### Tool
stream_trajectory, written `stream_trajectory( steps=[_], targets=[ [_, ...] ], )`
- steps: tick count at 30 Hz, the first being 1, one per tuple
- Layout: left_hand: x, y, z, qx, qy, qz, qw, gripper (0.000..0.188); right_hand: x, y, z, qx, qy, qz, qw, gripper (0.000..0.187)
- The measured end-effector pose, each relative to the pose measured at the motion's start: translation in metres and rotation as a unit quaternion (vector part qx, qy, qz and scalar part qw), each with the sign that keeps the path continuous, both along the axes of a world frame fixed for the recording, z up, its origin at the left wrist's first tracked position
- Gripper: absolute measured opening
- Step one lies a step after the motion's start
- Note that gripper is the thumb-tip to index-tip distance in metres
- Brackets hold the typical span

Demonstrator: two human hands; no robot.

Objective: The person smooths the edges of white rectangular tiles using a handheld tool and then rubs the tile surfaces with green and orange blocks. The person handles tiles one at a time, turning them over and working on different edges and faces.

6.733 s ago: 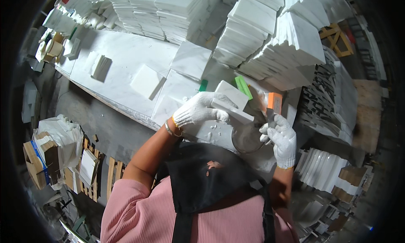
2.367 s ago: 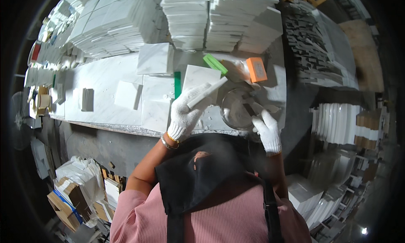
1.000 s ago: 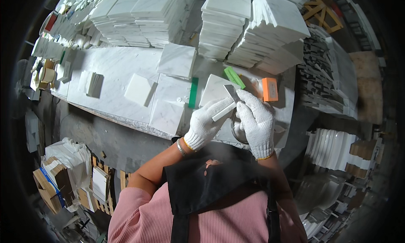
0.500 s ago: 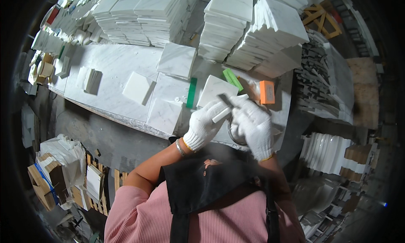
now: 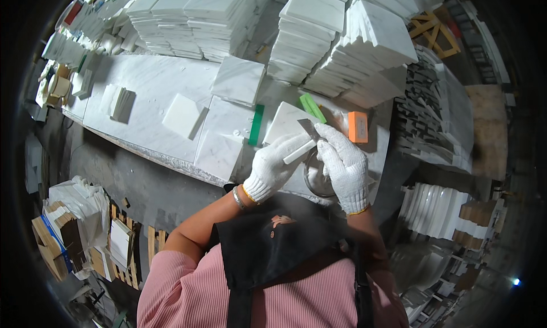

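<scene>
In its white knitted glove, my left hand [image 5: 269, 167] is closed on a narrow white marble strip [image 5: 298, 152], held edge up above the table. My right hand [image 5: 343, 165], also gloved, pinches a flat grey scraper blade [image 5: 308, 128]. The blade is at the far end of the strip; whether they touch I cannot tell. Under my right hand sits a round metal bowl [image 5: 309, 177], partly hidden. Just beyond my hands lies a square white tile [image 5: 284, 121], with a bright green block [image 5: 313, 107] at its far right corner.
An orange box [image 5: 358, 127] stands to the right of the green block. A dark green strip [image 5: 256, 125] lies left of the square tile. More white tiles [image 5: 185, 116] rest on the marble table [image 5: 154, 80]. Tall tile stacks [image 5: 307, 37] line its far side.
The blade, blurred before, is now sharp and slightly farther out, turned more away from me. My right hand has shifted with it. My left hand keeps the marble strip almost in place.
</scene>
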State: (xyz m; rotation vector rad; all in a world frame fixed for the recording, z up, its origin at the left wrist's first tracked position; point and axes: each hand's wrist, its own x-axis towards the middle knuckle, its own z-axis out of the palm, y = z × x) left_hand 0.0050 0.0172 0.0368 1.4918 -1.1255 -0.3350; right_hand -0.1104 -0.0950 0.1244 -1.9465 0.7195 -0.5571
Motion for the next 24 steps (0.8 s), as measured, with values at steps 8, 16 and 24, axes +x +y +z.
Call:
stream_trajectory(
  steps=[8, 16, 24],
  targets=[
    [0.002, 0.0, -0.001, -0.017, -0.072, 0.014, 0.997, 0.04, 0.006, 0.005, 0.001, 0.05, -0.016, -0.017, 0.998, 0.03],
    [0.001, 0.003, -0.004, 0.03, -0.063, 0.007, 0.998, 0.035, 0.008, 0.017, -0.001, 0.153, -0.008, 0.004, 0.988, 0.031],
    [0.004, 0.001, 0.005, 0.025, -0.051, 0.007, 0.998, 0.034, 0.006, -0.001, 0.017, 0.184, 0.034, -0.07, 0.98, 0.034]
  ],
)
